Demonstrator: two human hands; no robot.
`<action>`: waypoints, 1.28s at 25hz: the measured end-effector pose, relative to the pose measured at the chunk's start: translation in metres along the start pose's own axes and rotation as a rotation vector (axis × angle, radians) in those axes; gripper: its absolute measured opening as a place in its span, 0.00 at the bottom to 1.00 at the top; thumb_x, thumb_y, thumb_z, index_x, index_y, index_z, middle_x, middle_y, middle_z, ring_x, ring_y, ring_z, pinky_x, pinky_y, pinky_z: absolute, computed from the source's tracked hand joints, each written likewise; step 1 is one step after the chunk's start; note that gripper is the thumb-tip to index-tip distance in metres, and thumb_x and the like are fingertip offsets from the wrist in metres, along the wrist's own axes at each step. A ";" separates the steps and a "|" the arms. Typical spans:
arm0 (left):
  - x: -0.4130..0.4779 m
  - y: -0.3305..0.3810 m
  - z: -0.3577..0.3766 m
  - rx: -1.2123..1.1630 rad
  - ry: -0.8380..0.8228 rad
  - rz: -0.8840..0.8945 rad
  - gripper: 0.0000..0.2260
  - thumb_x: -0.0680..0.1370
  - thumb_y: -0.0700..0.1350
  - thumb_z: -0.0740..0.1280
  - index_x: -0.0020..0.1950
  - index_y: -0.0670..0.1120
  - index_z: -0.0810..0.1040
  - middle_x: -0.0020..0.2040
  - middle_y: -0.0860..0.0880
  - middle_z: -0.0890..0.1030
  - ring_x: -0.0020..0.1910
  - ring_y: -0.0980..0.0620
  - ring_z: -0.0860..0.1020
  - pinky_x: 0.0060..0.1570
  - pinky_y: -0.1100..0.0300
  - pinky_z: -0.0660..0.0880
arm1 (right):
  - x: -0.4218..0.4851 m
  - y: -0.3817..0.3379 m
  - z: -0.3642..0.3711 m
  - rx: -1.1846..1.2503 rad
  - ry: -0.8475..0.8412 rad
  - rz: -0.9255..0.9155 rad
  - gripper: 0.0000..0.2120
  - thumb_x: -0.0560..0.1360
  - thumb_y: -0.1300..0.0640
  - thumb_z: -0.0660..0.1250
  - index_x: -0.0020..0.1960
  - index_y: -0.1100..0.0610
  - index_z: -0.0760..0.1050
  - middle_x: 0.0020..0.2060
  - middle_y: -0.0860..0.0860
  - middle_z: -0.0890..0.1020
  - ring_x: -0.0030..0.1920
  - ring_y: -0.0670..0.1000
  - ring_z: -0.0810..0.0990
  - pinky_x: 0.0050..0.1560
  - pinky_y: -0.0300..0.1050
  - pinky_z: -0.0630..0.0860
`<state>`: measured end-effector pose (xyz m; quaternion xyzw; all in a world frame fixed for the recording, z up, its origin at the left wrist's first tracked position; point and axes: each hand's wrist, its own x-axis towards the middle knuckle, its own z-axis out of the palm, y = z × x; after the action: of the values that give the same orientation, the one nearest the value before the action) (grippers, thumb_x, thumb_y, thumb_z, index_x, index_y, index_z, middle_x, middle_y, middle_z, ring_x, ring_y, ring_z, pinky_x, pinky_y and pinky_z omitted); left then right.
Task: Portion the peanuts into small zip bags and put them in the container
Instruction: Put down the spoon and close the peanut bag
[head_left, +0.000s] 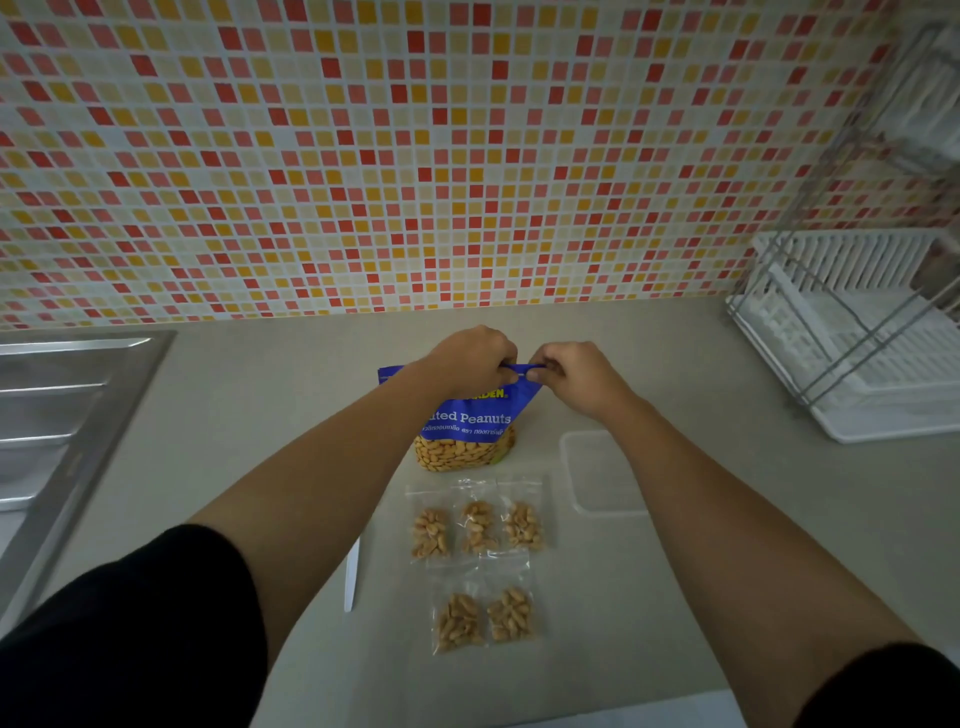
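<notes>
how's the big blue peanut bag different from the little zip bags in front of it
The blue peanut bag stands upright; the small zip bags lie flat. The blue peanut bag is printed and mostly opaque; the small zip bags are clear. The left grip and right grip pinch the blue peanut bag's top; nothing touches the small zip bags. Both hold peanuts.

The blue peanut bag (470, 418) stands upright; five filled zip bags (478, 526) lie nearer to me, the clear empty container (602, 473) beside them.
</notes>
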<state>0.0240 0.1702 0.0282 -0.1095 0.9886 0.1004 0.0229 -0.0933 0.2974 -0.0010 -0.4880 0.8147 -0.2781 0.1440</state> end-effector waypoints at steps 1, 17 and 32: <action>-0.003 -0.002 0.002 0.051 0.024 0.006 0.12 0.79 0.49 0.61 0.51 0.42 0.78 0.49 0.43 0.79 0.50 0.45 0.76 0.45 0.54 0.68 | 0.000 0.001 0.002 -0.001 0.016 0.000 0.05 0.74 0.61 0.67 0.47 0.61 0.79 0.40 0.56 0.81 0.40 0.51 0.76 0.42 0.41 0.70; -0.087 -0.090 0.003 -0.102 0.199 -0.182 0.13 0.77 0.49 0.66 0.49 0.39 0.80 0.45 0.43 0.81 0.47 0.46 0.78 0.45 0.56 0.73 | 0.000 0.003 0.004 -0.032 0.061 -0.040 0.05 0.74 0.59 0.68 0.46 0.60 0.80 0.41 0.56 0.84 0.40 0.49 0.77 0.43 0.42 0.72; -0.089 -0.047 0.092 -1.485 0.473 -0.628 0.13 0.79 0.43 0.63 0.62 0.46 0.67 0.63 0.42 0.72 0.61 0.43 0.75 0.48 0.50 0.79 | -0.031 -0.009 0.078 0.663 0.122 0.353 0.12 0.75 0.56 0.67 0.55 0.49 0.68 0.52 0.51 0.80 0.53 0.53 0.81 0.56 0.61 0.77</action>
<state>0.1235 0.1631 -0.0650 -0.3842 0.5679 0.6885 -0.2362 -0.0325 0.2965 -0.0593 -0.2496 0.7590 -0.5263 0.2909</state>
